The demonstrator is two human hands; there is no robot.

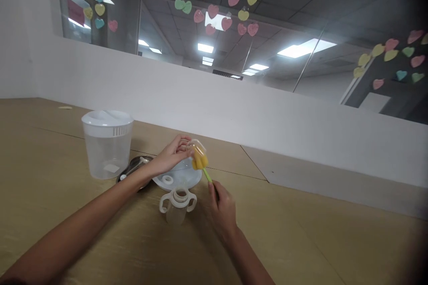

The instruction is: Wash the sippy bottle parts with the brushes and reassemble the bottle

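Note:
My left hand (177,150) reaches over a pale bowl-like dish, its fingers closed around a clear cap (198,144). My right hand (223,209) grips the green handle of a sponge brush (199,161). The brush's yellow sponge head points up and meets the cap's open underside; how far it goes in is hard to make out. Below them an open baby bottle (176,213) with two side handles stands upright on the table. A white ring (167,180) lies in the dish (191,180) behind the bottle.
A translucent lidded bucket (107,151) stands at the left. Beside it, partly behind my left forearm, is a dark round tray (137,160) with a pale slender item in it. The wooden table (301,231) meets a white wall (207,102) under a window with heart-shaped notes.

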